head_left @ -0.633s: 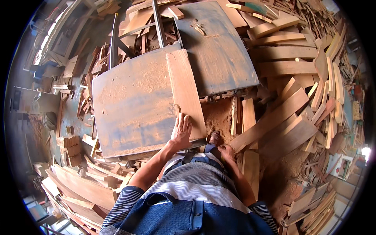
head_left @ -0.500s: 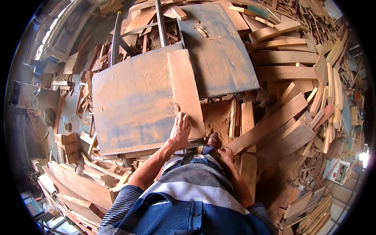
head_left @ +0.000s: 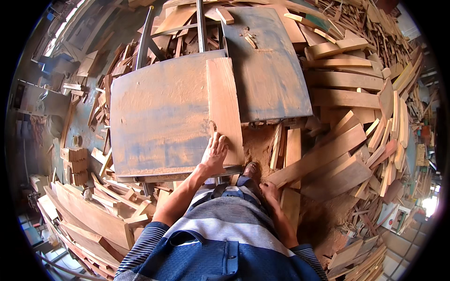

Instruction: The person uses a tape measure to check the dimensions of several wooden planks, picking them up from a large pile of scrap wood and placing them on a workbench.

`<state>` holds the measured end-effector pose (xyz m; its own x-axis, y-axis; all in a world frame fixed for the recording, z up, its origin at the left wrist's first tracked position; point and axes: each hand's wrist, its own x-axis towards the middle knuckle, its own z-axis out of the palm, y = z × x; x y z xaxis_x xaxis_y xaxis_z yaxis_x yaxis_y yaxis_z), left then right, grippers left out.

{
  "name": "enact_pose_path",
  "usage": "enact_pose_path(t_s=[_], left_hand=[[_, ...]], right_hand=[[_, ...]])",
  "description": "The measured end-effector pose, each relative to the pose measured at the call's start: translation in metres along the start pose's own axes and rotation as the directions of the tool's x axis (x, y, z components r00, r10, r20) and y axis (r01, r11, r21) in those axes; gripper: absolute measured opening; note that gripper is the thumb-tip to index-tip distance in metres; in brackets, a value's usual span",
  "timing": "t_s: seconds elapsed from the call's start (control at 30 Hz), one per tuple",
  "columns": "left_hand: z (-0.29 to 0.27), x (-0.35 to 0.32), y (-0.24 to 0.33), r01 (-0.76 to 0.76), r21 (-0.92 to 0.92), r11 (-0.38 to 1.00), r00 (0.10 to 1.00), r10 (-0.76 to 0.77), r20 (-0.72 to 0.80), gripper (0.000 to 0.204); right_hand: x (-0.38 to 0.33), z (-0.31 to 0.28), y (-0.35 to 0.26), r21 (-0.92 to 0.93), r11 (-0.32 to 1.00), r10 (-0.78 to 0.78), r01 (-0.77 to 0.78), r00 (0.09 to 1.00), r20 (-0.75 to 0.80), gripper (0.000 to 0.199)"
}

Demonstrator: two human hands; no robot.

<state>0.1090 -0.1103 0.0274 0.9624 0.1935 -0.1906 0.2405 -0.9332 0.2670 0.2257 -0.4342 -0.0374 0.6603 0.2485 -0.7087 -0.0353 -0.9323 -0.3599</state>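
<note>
A long light-brown wooden board (head_left: 224, 100) lies lengthwise along the right edge of a dust-covered machine table (head_left: 159, 112). My left hand (head_left: 214, 154) rests on the board's near left part, fingers stretched forward and spread a little. A small curved notch or knot (head_left: 213, 127) shows at the board's left edge, just beyond my fingertips. My right hand (head_left: 270, 192) hangs low beside my leg, fingers curled in, with nothing visible in it. It is close to the near end of a leaning plank (head_left: 318, 157), and I cannot tell whether they touch.
A second dark table section (head_left: 267, 70) stands to the right, bearing small wood scraps (head_left: 251, 41). Metal rails (head_left: 201, 28) rise behind. Stacked planks (head_left: 344, 98) crowd the right, more boards (head_left: 93, 213) the lower left. Sawdust (head_left: 258, 143) covers the floor near my foot (head_left: 251, 169).
The view has shifted slightly, so the tables sit a little further right in the picture. My left hand stays on the board, and my right hand remains low with curled fingers.
</note>
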Motion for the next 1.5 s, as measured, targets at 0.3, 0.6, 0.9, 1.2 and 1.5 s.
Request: enact_pose_path(t_s=[0.3,0.6,0.9,1.2,1.5], left_hand=[[-0.013,0.022,-0.010,-0.008,0.115,0.993,0.996,-0.002,0.089,0.098],[-0.023,0.042,-0.034,0.012,0.066,0.998,0.998,-0.016,0.063,0.100],[-0.034,0.067,-0.055,0.012,0.111,0.994,0.997,-0.020,0.075,0.098],[-0.053,0.091,-0.077,0.023,0.150,0.988,0.996,-0.035,0.080,0.101],[-0.068,0.124,-0.102,0.017,0.168,0.986,0.999,-0.024,0.040,0.094]], right_hand=[[0.039,0.023,0.019,-0.027,0.997,-0.068,0.066,0.993,-0.092,0.041],[0.041,0.022,0.012,0.030,0.993,-0.110,0.114,0.989,-0.099,0.038],[0.034,0.020,0.016,0.012,0.997,-0.078,0.079,0.995,-0.065,0.038],[0.046,0.022,0.018,0.020,0.999,-0.030,0.032,0.996,-0.080,0.040],[0.050,0.013,0.012,0.124,0.992,0.021,-0.010,0.996,-0.085,0.038]])
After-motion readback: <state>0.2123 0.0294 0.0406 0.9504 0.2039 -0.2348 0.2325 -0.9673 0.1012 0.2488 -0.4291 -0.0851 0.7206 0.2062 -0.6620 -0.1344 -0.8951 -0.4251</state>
